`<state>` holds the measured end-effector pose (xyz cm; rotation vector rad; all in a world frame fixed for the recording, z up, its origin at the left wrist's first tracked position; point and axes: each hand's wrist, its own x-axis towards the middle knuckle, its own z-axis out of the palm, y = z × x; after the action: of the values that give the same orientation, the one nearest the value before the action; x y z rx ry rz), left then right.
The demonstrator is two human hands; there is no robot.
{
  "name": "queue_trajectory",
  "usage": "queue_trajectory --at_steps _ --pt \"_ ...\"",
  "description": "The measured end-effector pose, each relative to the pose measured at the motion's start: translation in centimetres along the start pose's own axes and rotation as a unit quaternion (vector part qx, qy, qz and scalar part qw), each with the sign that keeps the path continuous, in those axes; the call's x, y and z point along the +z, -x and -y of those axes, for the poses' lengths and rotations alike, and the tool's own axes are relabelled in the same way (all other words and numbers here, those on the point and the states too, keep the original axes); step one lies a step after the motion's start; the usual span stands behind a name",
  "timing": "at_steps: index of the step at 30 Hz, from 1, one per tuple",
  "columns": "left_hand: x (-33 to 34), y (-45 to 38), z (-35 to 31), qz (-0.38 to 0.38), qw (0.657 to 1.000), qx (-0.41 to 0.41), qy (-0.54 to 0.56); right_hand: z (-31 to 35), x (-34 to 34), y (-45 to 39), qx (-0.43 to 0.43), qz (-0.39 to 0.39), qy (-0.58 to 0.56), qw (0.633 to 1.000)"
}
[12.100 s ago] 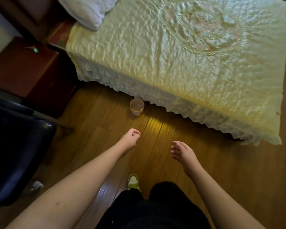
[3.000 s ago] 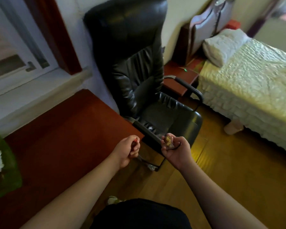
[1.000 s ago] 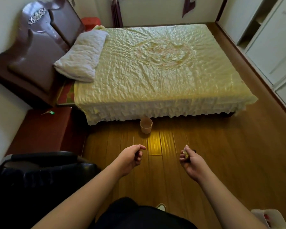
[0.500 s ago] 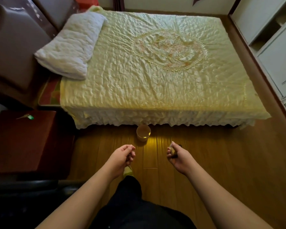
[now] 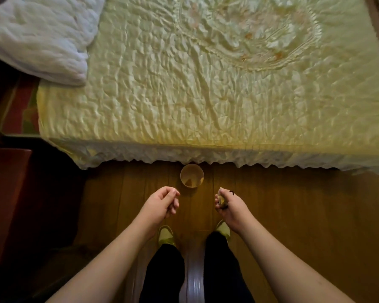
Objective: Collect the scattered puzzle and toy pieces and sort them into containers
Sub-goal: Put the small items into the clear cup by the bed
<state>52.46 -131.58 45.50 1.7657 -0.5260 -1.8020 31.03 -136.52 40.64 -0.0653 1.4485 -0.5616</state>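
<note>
A small round paper cup (image 5: 192, 172) stands upright on the wooden floor, right at the bed's frilled edge, with a few small pieces at its bottom. My right hand (image 5: 227, 206) hovers to the cup's lower right, shut on small toy pieces (image 5: 222, 200), yellowish and dark, that show between the fingers. My left hand (image 5: 163, 202) hangs to the cup's lower left, fingers curled loosely; nothing shows inside it.
A bed with a pale yellow quilted cover (image 5: 206, 84) fills the upper view, a white pillow (image 5: 37, 38) at its left. A dark red bedside cabinet (image 5: 7, 193) stands at the left. My two feet (image 5: 166, 236) are on the wooden floor (image 5: 304, 215) below the hands.
I have stepped closer to the bed and the view has tilted down. The cup now lies just ahead of both hands. The right hand still holds its pieces.
</note>
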Motion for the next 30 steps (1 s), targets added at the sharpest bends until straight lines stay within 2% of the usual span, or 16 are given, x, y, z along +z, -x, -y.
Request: queue_trajectory --at_steps 8,15,22,30 --pt "0.7 -14.1 6.2 -0.048 0.996 -0.027 0.063 -3.7 -0.8 -19.8 -0.001 -0.014 0.051 0.999" --pt "-0.3 -20.9 12.4 -0.092 0.991 -0.055 0.076 -7.9 -0.1 -33.0 0.034 -0.053 0.106 0.992" --pt "-2.8 -23.5 16.2 -0.126 0.985 -0.075 0.088 -9.7 0.4 -41.0 0.014 -0.039 0.145 0.989" --pt "-3.7 -23.7 16.8 -0.141 0.981 -0.081 0.104 -10.4 1.0 -43.1 -0.003 -0.02 0.19 0.982"
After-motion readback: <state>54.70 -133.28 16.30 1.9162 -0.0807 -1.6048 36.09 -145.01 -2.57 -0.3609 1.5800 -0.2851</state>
